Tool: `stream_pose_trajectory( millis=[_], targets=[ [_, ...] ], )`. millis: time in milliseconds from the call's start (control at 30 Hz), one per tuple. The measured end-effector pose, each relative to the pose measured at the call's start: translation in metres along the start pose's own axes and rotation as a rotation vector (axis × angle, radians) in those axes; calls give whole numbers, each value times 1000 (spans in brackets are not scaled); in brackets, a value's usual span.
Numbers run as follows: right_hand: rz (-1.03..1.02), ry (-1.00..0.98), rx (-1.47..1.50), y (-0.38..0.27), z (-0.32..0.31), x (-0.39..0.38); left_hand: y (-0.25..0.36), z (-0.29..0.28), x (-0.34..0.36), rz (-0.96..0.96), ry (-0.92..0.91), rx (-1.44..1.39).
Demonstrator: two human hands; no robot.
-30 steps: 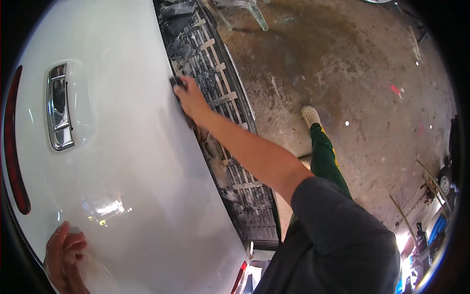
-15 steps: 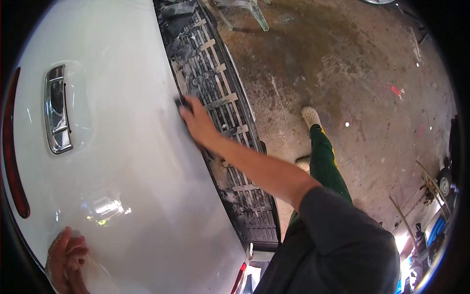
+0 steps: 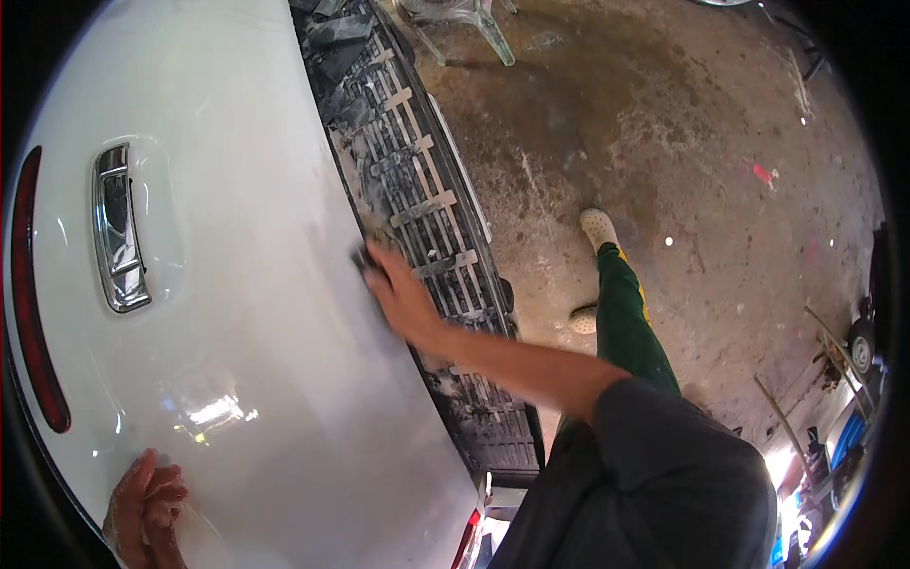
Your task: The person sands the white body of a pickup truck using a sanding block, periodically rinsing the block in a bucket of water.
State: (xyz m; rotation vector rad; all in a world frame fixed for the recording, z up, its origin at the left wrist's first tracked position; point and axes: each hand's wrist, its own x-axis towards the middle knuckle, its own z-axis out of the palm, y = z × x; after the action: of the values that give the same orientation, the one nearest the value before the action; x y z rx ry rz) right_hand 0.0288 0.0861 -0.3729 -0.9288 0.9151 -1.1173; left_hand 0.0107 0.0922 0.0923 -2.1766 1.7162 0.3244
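Note:
A white car tailgate panel (image 3: 265,284), wet-looking and glossy, fills the left half. My right hand (image 3: 403,299) is closed round a small dark block (image 3: 362,258), blurred by motion, at the panel's edge. The block touches the painted surface, where a greyish smear shows. At the lower left, my left hand (image 3: 142,507) lies against the panel, wet and with its fingers partly bent; nothing shows between them. A chrome handle (image 3: 118,228) and a long red light strip (image 3: 38,294) are set into the panel farther left.
Beside the panel runs a black, dust-covered bumper step (image 3: 445,256) with raised ribs. Beyond it lies a stained concrete floor (image 3: 682,142). A plastic chair (image 3: 488,28) stands at the top; sticks and a small wheel (image 3: 861,346) lie at the far right.
My right hand has slid nearer along the panel's edge with the dark block. The left hand sits slightly lower in the picture, and the whole view has shifted a little.

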Motion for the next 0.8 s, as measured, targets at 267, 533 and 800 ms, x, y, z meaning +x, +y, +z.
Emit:
stream_pose_trajectory(
  millis=[267, 533, 800],
  targets=[
    [-96, 71, 42, 1, 6, 103, -23, 11, 2, -109, 158, 5],
    [251, -254, 62, -7, -43, -144, -26, 16, 11, -104, 230, 174],
    [386, -187, 156, -58, -203, -110, 19, 117, 24, 403, -61, 500]
  ],
)
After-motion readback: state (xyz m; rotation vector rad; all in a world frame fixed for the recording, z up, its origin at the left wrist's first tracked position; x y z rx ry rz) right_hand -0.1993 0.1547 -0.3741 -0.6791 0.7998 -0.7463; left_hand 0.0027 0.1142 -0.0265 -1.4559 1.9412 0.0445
